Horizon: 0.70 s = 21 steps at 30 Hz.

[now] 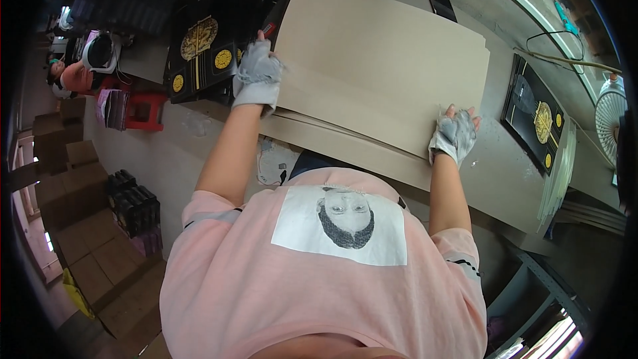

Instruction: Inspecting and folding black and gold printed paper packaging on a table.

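A large stack of grey-brown cardboard sheets (pixel 379 60) lies in front of me on the table, its lower layers showing along the near edge. My left hand (pixel 258 76), in a grey-white fingerless glove, is closed at the left edge of the sheets. By its fingertips is a small red-and-black object (pixel 268 29), too small to name. My right hand (pixel 455 134), gloved the same way, rests at the near right corner with its fingers apart. Beside my left hand are black printed sheets (pixel 199 33) with gold round designs, piled up.
A dark phone (pixel 440 4) lies behind the cardboard. To the right are more black-and-gold printed sheets (pixel 531 110), a pale stack (pixel 560 166) and a fan (pixel 610 119). A red stool (pixel 144 110) and cartons (pixel 93 239) stand at left. Another person (pixel 74 76) is farther off.
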Available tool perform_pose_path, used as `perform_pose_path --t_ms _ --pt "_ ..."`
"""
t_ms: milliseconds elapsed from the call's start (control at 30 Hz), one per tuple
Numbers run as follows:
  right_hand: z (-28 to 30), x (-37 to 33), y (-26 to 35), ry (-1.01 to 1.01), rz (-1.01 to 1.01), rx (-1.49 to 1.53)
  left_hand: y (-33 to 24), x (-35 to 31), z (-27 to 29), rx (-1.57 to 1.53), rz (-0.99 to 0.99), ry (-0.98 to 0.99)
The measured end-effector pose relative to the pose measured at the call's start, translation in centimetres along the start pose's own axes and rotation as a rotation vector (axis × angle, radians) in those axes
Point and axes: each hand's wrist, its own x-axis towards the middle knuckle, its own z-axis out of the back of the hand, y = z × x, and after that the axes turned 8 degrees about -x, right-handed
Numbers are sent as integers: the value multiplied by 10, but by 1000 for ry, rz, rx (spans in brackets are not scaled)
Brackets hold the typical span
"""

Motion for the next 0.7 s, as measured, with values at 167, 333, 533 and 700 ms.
perform_pose_path --t_ms 167,333,533,700 --pt "24 -4 16 99 137 -199 -17 54 33 -277 -82 622" --pt "18 -3 15 124 188 -215 -61 37 -11 -4 -301 561" --pt "14 -3 12 121 210 -217 -116 3 -57 -1 -441 461" --pt "5 0 10 -4 347 -206 -117 -3 -85 224 -495 334"
